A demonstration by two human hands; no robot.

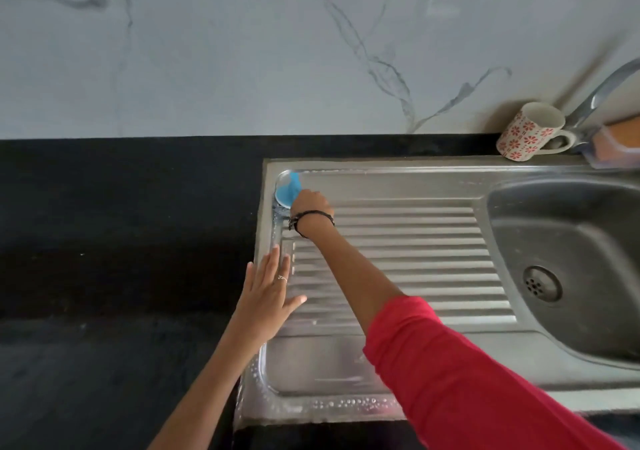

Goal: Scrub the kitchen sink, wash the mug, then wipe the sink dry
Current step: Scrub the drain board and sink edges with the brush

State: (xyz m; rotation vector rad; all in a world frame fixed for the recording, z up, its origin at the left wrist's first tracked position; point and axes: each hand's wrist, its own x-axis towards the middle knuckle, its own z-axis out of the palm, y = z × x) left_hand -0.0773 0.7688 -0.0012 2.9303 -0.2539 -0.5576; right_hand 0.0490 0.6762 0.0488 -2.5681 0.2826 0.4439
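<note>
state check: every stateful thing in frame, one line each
Blue cleaning cloth: gripped by the right hand, pressed into the far left corner of the drainboard.
Right hand: fingers curled round the cloth.
Left hand: flat, fingers straight, resting on the drainboard's left edge.
Stainless steel sink drainboard: wet, droplets along the near rim.
White mug with red flowers: tilted, on the back ledge.
Chrome tap: no water visible.

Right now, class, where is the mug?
In the head view the mug lies tilted on its side at the far right, on the back edge of the sink against the wall, just left of the tap.
</note>
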